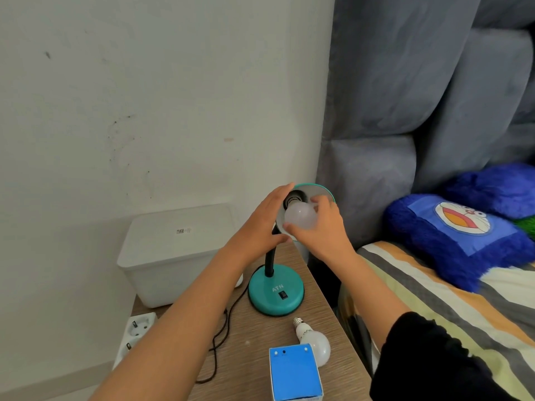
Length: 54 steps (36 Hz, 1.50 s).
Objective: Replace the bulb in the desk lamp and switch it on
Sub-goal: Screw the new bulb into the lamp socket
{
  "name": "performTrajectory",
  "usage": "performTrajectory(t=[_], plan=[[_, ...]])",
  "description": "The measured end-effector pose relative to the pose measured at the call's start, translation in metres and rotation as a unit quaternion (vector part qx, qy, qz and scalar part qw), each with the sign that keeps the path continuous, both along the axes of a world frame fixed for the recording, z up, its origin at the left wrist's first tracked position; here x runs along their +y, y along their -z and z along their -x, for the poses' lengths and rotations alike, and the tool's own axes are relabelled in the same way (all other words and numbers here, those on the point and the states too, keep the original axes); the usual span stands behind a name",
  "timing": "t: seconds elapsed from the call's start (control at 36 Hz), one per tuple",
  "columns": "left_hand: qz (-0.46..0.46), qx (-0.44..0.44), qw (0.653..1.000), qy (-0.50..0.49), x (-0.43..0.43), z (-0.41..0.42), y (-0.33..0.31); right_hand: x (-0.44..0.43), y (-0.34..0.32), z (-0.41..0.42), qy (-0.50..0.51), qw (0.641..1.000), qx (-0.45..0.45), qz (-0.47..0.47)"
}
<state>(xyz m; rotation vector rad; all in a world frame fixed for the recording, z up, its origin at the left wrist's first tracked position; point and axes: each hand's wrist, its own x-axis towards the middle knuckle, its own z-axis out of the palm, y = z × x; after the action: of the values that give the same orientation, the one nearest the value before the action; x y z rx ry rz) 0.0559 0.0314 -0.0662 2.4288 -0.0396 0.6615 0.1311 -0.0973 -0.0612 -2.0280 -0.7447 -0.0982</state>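
We've got a frosted white bulb [300, 217] sitting at the mouth of the lamp shade [314, 192], round end toward us, screw end aimed up and away into the dark socket, long axis tilted w/ the shade. Our right hand [321, 230] wraps the smooth globe, thumb under, fingers over. Our left hand [262, 224] cups the shade's left rim, fingers spread flat. Below the hands: black gooseneck, glossy teal round base [276, 290] w/ black rocker switch [283, 295], on a wood-grain table [252, 357]. Nearer us than the hands, a second bulb [314, 341] lies on its side, metal thread pointing away-left, touching a blue box [295, 371]. Left of our left forearm: white plastic bin [170, 253], socket strip [137, 328].
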Motion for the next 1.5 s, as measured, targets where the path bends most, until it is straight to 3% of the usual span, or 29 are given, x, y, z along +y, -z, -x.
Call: performTrajectory(t=[0.14, 0.39, 0.53, 0.67, 0.78, 0.89, 1.0, 1.11, 1.25, 1.36, 1.5], plan=[[0.008, 0.005, 1.0, 0.002, -0.0009, 0.0016, -0.001, 0.0015, 0.0012, 0.0022, 0.018, 0.998, 0.052, -0.034], [-0.004, 0.006, 1.0, -0.004, 0.0026, 0.0002, 0.0, 0.0034, -0.0015, 0.0025, 0.023, 0.996, 0.061, -0.065], [-0.005, 0.002, 1.0, -0.002, 0.0032, -0.0002, 0.003, 0.0035, -0.001, 0.0046, 0.014, 0.999, 0.003, -0.041], [-0.008, 0.005, 1.0, -0.006, 0.0031, 0.0009, 0.0026, 0.0023, -0.0009, 0.0034, 0.02, 0.994, 0.079, -0.079], [0.002, 0.013, 1.0, -0.008, 0.0015, 0.0002, 0.0022, 0.0031, 0.0018, 0.0041, 0.01, 0.998, 0.043, -0.054], [-0.007, 0.01, 1.0, -0.007, 0.0024, -0.0004, 0.002, 0.0047, -0.0012, 0.0017, 0.021, 0.993, 0.093, -0.067], [0.003, 0.011, 1.0, -0.002, 0.0024, -0.0003, 0.0024, 0.006, -0.0006, 0.0023, 0.009, 0.997, 0.048, -0.054], [-0.001, 0.008, 1.0, -0.002, 0.0017, 0.0006, 0.0023, 0.0052, 0.0015, 0.0014, 0.025, 0.989, 0.124, -0.081], [0.01, 0.005, 1.0, 0.002, 0.0012, 0.0005, 0.0016, 0.0068, 0.0025, 0.0028, 0.015, 0.995, 0.073, -0.062], [0.001, 0.004, 1.0, -0.002, 0.0019, 0.0003, 0.0026, 0.0068, -0.0014, 0.0028, 0.017, 0.986, 0.138, -0.094], [-0.001, 0.002, 1.0, -0.002, 0.0014, -0.0005, 0.0031, 0.0061, 0.0032, 0.0016, 0.011, 0.993, 0.102, -0.056]])
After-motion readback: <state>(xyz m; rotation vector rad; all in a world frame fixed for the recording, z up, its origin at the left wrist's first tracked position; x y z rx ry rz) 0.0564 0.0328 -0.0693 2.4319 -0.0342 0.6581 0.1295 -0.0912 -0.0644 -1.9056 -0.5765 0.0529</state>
